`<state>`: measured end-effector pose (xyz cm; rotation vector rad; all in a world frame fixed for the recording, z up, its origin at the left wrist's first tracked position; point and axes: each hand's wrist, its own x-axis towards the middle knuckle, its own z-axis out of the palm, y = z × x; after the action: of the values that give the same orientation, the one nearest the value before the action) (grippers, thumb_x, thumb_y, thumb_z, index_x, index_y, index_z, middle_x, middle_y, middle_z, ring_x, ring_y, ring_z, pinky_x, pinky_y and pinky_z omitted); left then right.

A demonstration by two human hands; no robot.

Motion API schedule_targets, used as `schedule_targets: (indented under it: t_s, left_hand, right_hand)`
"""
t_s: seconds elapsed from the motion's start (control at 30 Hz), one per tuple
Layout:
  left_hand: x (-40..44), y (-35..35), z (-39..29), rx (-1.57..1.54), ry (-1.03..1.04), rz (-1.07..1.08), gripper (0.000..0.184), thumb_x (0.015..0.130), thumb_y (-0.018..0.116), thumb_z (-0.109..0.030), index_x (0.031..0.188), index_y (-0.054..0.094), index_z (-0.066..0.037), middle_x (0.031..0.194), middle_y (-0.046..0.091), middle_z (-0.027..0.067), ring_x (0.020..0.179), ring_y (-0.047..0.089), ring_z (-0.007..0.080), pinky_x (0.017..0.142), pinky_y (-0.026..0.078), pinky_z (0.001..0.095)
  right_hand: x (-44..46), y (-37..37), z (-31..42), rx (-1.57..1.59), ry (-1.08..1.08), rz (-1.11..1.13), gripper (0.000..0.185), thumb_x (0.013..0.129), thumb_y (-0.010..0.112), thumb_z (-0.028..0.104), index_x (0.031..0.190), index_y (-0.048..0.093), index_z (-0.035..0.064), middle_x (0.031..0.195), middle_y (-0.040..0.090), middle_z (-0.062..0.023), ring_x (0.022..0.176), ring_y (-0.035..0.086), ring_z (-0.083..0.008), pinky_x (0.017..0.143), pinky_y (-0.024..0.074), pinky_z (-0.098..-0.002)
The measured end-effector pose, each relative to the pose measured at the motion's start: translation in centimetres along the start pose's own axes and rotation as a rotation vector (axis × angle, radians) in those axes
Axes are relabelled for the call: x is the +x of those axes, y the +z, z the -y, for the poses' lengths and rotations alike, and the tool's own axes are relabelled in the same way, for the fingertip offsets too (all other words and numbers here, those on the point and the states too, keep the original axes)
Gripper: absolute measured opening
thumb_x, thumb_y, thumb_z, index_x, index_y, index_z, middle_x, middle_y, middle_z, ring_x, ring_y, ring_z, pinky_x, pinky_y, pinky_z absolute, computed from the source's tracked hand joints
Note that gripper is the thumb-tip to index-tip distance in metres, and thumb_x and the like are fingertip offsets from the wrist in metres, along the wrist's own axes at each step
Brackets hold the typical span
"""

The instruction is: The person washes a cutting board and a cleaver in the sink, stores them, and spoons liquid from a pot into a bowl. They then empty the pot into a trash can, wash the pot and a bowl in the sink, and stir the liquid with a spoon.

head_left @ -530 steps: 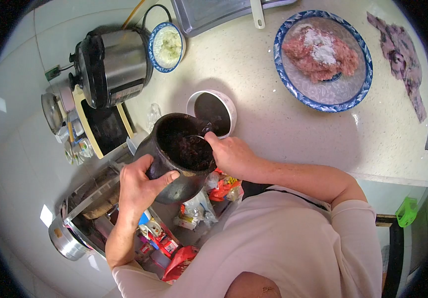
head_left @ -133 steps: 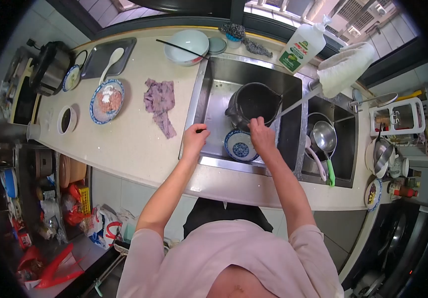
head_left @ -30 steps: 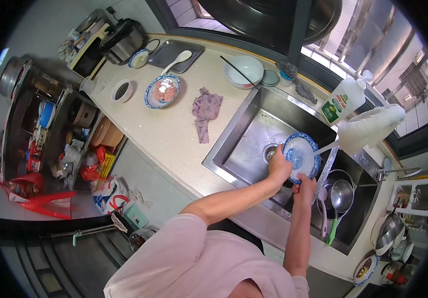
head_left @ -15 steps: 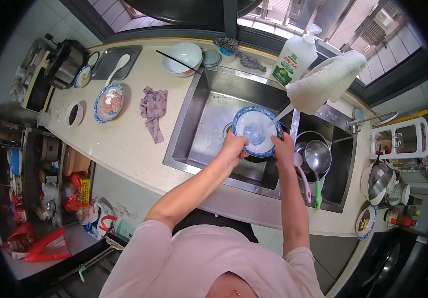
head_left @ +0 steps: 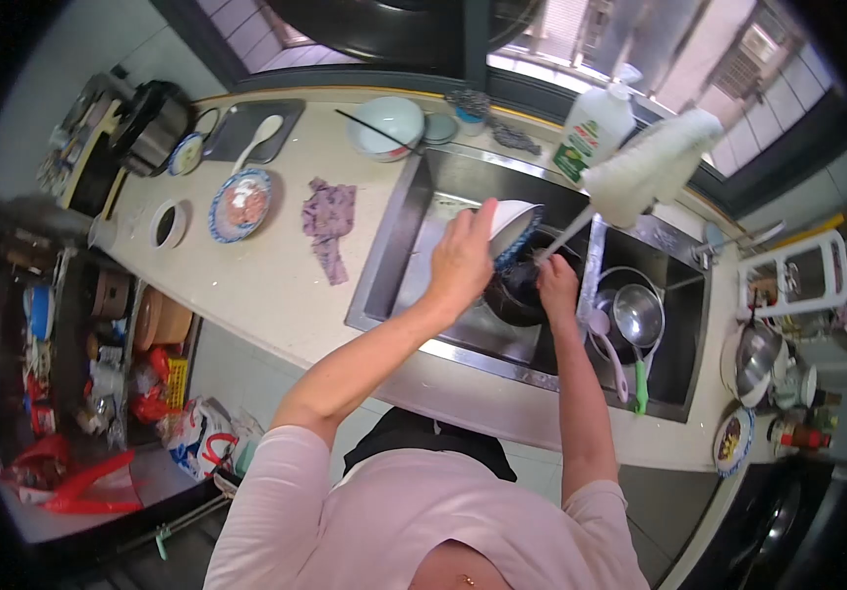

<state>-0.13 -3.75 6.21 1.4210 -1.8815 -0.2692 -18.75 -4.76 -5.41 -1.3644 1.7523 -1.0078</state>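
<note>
My left hand [head_left: 463, 256] grips a white bowl with a blue patterned rim [head_left: 517, 232], tilted on its side above the left sink basin [head_left: 425, 182]. My right hand [head_left: 558, 285] is lower in the basin, close to the bowl, with no object visible in it. Its fingers are partly hidden and look loosely apart. A pale stream or spout [head_left: 569, 234] slants from beneath a white cloth-like cover [head_left: 650, 169] down to the right fingertips. Below both hands sits a dark round pot [head_left: 517, 297].
In the right basin lie a metal ladle [head_left: 637, 313] with a green handle and a pink spoon [head_left: 608, 346]. A soap bottle [head_left: 593, 128] stands behind the sink. Left on the counter are a purple rag [head_left: 330, 221], a bowl of minced meat [head_left: 243, 204] and a white bowl [head_left: 387, 126].
The bowl, held level in both hands before with cloudy water in it, is now tipped sideways in my left hand. My right hand has let go of it and sits lower under the stream.
</note>
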Motion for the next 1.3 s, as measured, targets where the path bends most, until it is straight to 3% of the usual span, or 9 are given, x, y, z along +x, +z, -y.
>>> schedule_targets:
  t_s: [0.2, 0.23, 0.27, 0.47, 0.6, 0.87, 0.93, 1.1, 1.3]
  left_hand:
    - [-0.5, 0.9, -0.2, 0.165, 0.263, 0.033, 0.053, 0.068, 0.054, -0.001, 0.12, 0.046, -0.006, 0.09, 0.05, 0.0117, 0.086, 0.053, 0.0285, 0.06, 0.05, 0.0363]
    - [-0.3, 1.3, -0.5, 0.147, 0.28, 0.059, 0.055, 0.067, 0.055, 0.0, 0.12, 0.046, -0.006, 0.091, 0.051, 0.0118, 0.086, 0.053, 0.0289, 0.062, 0.049, 0.0367]
    - [-0.1, 1.7, -0.9, 0.125, 0.298, 0.086, 0.057, 0.065, 0.056, 0.001, 0.121, 0.045, -0.006, 0.092, 0.051, 0.012, 0.087, 0.054, 0.0293, 0.065, 0.049, 0.0371]
    - [0.6, 5.2, -1.6, 0.079, 0.354, 0.114, 0.051, 0.069, 0.053, -0.005, 0.12, 0.044, -0.003, 0.093, 0.054, 0.011, 0.089, 0.055, 0.028, 0.063, 0.048, 0.0356]
    - [0.6, 6.3, -1.1, -0.01, 0.345, -0.025, 0.051, 0.07, 0.05, 0.0, 0.121, 0.043, -0.002, 0.09, 0.057, 0.0123, 0.083, 0.056, 0.0297, 0.064, 0.047, 0.0389]
    - [1.2, 6.4, -1.1, 0.034, 0.341, -0.13, 0.045, 0.07, 0.052, -0.001, 0.115, 0.048, -0.003, 0.086, 0.056, 0.0119, 0.079, 0.056, 0.0292, 0.062, 0.046, 0.038]
    - [0.9, 5.2, -0.4, 0.075, 0.379, -0.119, 0.041, 0.069, 0.053, -0.002, 0.11, 0.052, -0.003, 0.084, 0.055, 0.0116, 0.079, 0.056, 0.0292, 0.062, 0.046, 0.0374]
    - [0.5, 1.0, 1.0, 0.027, 0.495, -0.254, 0.036, 0.065, 0.053, 0.001, 0.101, 0.056, -0.003, 0.083, 0.053, 0.0128, 0.082, 0.055, 0.032, 0.067, 0.046, 0.0383]
    - [-1.1, -3.4, 6.8, 0.071, 0.04, -0.487, 0.044, 0.066, 0.049, 0.008, 0.107, 0.053, -0.003, 0.088, 0.052, 0.0147, 0.086, 0.05, 0.034, 0.074, 0.043, 0.0403]
  right_hand:
    - [0.1, -0.5, -1.3, -0.246, -0.07, -0.105, 0.029, 0.086, 0.05, 0.027, 0.08, 0.057, 0.0002, 0.065, 0.057, -0.0136, 0.057, 0.056, -0.0224, 0.054, 0.041, -0.0344]
    - [-0.2, -1.4, -0.9, -0.28, 0.019, -0.018, 0.027, 0.086, 0.049, 0.029, 0.086, 0.056, 0.0027, 0.084, 0.058, -0.0242, 0.083, 0.054, -0.0424, 0.067, 0.0422, -0.0453]
    - [-0.2, -1.7, -1.6, -0.186, 0.027, -0.009, 0.02, 0.084, 0.051, 0.019, 0.092, 0.057, 0.0024, 0.084, 0.059, -0.0232, 0.082, 0.055, -0.0413, 0.067, 0.0433, -0.0425]
    - [-2.8, -4.5, -2.2, 0.011, -0.159, -0.228, 0.02, 0.083, 0.047, 0.003, 0.099, 0.06, 0.0048, 0.068, 0.059, -0.003, 0.059, 0.052, -0.0098, 0.052, 0.0403, -0.0264]
    - [-3.9, -5.9, -1.8, 0.0, 0.04, -0.187, 0.013, 0.085, 0.054, 0.015, 0.083, 0.059, 0.0033, 0.058, 0.055, -0.0012, 0.051, 0.049, -0.0077, 0.046, 0.0374, -0.0249]
    - [-5.0, -6.0, -1.1, -0.022, 0.049, -0.169, 0.028, 0.082, 0.059, 0.027, 0.078, 0.058, -0.0005, 0.063, 0.055, -0.0182, 0.057, 0.054, -0.0285, 0.055, 0.0396, -0.0377]
    - [-5.0, -6.2, -1.2, -0.281, -0.05, -0.193, 0.027, 0.084, 0.059, 0.029, 0.087, 0.062, 0.0023, 0.06, 0.056, -0.013, 0.055, 0.053, -0.0226, 0.054, 0.0406, -0.0345]
    - [-4.3, -4.6, -0.7, -0.338, -0.271, -0.19, 0.036, 0.081, 0.047, 0.005, 0.117, 0.052, 0.0086, 0.103, 0.059, -0.0181, 0.09, 0.057, -0.0352, 0.078, 0.0444, -0.0406]
    - [-3.0, -2.6, 2.6, -0.513, -0.26, -0.099, 0.033, 0.081, 0.047, 0.004, 0.112, 0.055, 0.0121, 0.092, 0.053, -0.0161, 0.085, 0.054, -0.0361, 0.073, 0.0434, -0.0435]
